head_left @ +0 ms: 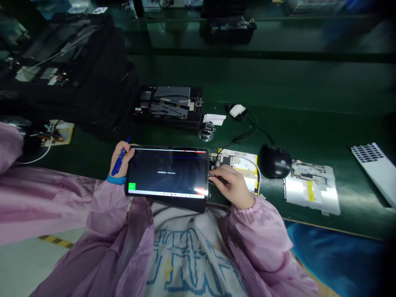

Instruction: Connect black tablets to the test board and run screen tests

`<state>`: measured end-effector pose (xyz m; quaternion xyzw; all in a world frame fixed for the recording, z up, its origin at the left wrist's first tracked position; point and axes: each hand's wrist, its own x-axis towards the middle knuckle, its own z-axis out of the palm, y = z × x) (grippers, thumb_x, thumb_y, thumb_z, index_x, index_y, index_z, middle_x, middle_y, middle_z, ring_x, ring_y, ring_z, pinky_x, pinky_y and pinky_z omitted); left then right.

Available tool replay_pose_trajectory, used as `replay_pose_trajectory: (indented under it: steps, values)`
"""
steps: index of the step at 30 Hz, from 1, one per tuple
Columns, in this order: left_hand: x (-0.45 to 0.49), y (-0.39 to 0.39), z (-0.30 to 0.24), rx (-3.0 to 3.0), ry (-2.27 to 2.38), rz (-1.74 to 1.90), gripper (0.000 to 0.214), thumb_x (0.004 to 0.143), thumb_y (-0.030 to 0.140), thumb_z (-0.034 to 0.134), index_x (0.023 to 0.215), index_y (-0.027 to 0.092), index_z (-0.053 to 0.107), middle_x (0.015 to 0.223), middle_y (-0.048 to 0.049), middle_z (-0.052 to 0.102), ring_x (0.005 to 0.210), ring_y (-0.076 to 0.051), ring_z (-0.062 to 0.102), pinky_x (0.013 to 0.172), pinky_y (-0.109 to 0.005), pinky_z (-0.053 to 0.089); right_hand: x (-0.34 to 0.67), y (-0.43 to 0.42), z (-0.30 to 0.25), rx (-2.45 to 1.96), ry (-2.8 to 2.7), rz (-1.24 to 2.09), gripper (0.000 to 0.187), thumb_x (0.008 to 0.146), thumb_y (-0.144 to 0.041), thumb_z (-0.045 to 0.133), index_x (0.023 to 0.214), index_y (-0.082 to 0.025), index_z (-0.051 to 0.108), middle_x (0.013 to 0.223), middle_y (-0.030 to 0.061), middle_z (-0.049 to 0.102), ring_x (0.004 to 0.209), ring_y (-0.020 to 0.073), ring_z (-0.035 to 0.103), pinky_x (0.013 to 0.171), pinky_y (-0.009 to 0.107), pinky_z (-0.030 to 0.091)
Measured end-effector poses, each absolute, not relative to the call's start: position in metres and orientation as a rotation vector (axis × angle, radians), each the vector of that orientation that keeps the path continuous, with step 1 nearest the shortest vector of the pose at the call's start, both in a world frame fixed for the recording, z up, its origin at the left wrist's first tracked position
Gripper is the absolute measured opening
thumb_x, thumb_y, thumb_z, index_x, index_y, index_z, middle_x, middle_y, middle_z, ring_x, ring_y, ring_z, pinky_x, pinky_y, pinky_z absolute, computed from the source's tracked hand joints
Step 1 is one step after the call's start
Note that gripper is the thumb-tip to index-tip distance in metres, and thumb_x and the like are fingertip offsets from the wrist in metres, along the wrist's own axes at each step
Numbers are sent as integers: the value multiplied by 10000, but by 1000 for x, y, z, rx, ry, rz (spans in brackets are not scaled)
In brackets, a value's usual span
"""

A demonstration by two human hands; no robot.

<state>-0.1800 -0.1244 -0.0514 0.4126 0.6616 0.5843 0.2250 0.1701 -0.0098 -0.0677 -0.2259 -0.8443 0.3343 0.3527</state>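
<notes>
My left hand (pixel 121 160) grips the left edge of a tablet (pixel 168 171) and keeps a blue pen (pixel 119 161) between its fingers. The tablet's screen is lit, dark with a line of small text and a green block at lower left. At the tablet's right edge, my right hand (pixel 232 185) pinches a small dark plug (pixel 211 175); its tip is too small to make out. Behind that hand lies an opened device (pixel 238 163) with a circuit board, yellow strips and a white cable (pixel 259 171) curving around it.
A black mouse (pixel 276 161) stands beside a silver device panel (pixel 312 189). Farther right is a white keyboard (pixel 374 167). Opened devices on black trays (pixel 170 103) lie behind the tablet, near a small metal stand (pixel 206 133). A tall tray stack (pixel 71 82) rises at left.
</notes>
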Motion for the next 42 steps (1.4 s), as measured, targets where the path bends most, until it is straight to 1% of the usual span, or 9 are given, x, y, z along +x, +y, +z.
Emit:
replay_pose_trajectory:
  steps: [6,12,21,25,28,30,33,36,42]
  values:
    - [-177,-126,-48,1151,1653,1610,292,824,328,651,771,222,385,872,-27,713,789,-185,658,762,-312,475,171,-8,-70,-564,-2212,840,80,897,-228,599,957,-223,652,798,47,670,722,179,607,627,332,517]
    - [-176,-123,-47,1092,1542,1605,395,736,241,744,762,213,351,994,-77,735,868,-215,682,764,-326,501,167,-8,-68,-566,-2248,654,38,859,-194,596,880,-204,626,698,22,559,672,174,513,602,320,456]
    - [-173,-124,-43,1088,1547,1627,400,740,257,744,733,210,347,942,-62,747,825,-198,681,746,-314,497,180,4,-64,-762,-2129,689,20,782,-201,556,786,-215,569,665,-9,508,622,157,513,573,293,433]
    - [-174,-125,-44,1112,1531,1631,388,759,278,734,760,216,351,938,-68,744,847,-217,683,781,-343,493,178,20,-51,-1056,-1983,656,185,841,-322,587,979,-203,621,687,-1,587,651,179,577,661,340,492]
    - [-174,-127,-48,1120,1513,1650,337,818,331,678,788,220,361,911,-70,738,870,-225,684,800,-355,489,149,-4,-31,-1035,-2030,610,400,858,-341,585,1226,-193,535,951,82,684,909,252,639,847,448,504]
    - [-174,-128,-51,1120,1509,1661,303,850,369,636,807,222,374,891,-63,732,882,-225,683,799,-358,488,121,-40,-18,-842,-2195,548,416,861,-336,585,1246,-192,522,1159,134,647,1146,303,563,990,535,421]
    - [-173,-130,-53,1118,1533,1664,291,872,414,598,817,220,388,894,-64,727,903,-225,677,801,-361,488,76,-100,-13,-285,-2578,637,462,888,-355,553,1313,-188,482,1340,123,569,1353,306,394,1144,640,165]
    - [-170,-131,-52,1134,1563,1676,308,875,448,587,805,216,397,890,-57,720,912,-224,677,814,-358,483,43,-135,-23,-66,-2760,633,531,888,-363,570,1360,-155,442,1439,130,483,1426,312,273,1136,682,133]
    - [-167,-132,-50,1093,1505,1706,320,869,456,597,798,215,399,879,-50,713,875,-222,685,764,-349,492,48,-126,-25,-177,-2624,663,516,888,-444,544,1316,-161,484,1392,145,521,1420,318,291,1140,683,11]
